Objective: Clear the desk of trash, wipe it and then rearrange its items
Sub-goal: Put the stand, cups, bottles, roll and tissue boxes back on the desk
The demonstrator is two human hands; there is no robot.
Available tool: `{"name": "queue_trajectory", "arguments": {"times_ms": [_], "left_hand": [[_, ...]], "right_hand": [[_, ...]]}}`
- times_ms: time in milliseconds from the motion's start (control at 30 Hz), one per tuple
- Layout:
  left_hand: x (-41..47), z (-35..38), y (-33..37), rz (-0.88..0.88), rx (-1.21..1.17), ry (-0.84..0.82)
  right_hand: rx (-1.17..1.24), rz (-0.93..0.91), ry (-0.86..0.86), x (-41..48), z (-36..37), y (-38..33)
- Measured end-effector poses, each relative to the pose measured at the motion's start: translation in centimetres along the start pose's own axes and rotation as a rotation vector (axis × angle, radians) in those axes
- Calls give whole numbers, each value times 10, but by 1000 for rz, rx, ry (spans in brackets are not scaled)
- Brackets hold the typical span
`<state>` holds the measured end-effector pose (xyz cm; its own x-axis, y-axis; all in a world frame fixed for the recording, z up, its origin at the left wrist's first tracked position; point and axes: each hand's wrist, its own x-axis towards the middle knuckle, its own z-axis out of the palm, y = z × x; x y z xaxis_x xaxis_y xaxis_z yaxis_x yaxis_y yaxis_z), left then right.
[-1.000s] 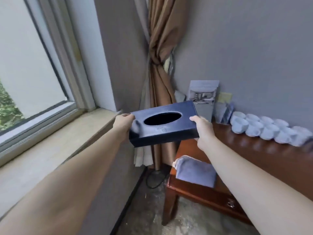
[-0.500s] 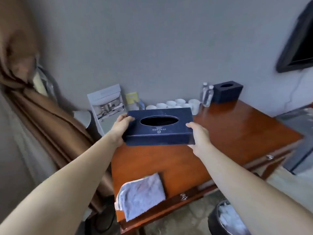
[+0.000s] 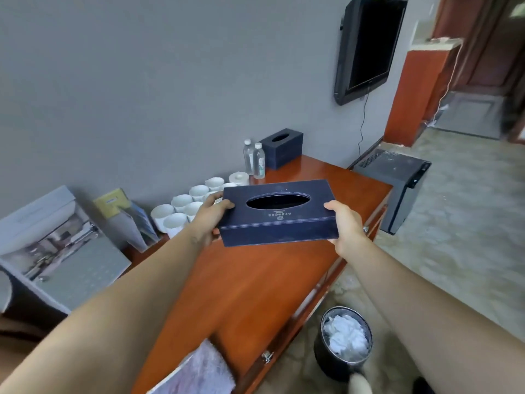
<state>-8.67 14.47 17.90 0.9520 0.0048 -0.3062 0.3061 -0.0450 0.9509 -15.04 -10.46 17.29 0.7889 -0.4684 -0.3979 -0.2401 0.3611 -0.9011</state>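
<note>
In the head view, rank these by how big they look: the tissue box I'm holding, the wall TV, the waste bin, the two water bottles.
1. held tissue box and wall TV: too alike to rank, and the box is nearer.
2. waste bin.
3. water bottles.

Navy tissue box (image 3: 279,220), reddish-brown desk (image 3: 255,282), white cups (image 3: 181,204).

Cups (image 3: 181,207) cluster at the counter's (image 3: 255,280) back, bottles (image 3: 254,160) right of them, a tissue box (image 3: 282,148) behind; a bin (image 3: 342,341) stands on the floor in front.
</note>
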Motion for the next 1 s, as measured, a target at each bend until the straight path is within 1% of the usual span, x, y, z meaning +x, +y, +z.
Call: {"name": "queue_trajectory", "arguments": {"times_ms": [100,267,433,533,633,800,900,1000], "left_hand": [[25,36,7,-3,6,-28],[79,101,17,-8,-37,15],[131,163,31,-44,-105,105],[155,191,41,-54,-143,157],[173,207,43,-75,-144,191],[207,215,45,-104,-135,282],[231,221,57,-97,-106,272],[257,233,71,-88,-97,259]], "right_hand": [[-5,-25,13,35,-16,-15],[-73,-70,-19,119,-31,-48],[-166,-39,-94,213,-40,-95],[-177,-27,-136,260,-41,-116],[-198,-15,-169,296,-36,-129],[-213,19,-229,334,-25,-130],[-177,33,-218,353,-19,-133],[-175,-17,-193,375,-15,-145]]}}
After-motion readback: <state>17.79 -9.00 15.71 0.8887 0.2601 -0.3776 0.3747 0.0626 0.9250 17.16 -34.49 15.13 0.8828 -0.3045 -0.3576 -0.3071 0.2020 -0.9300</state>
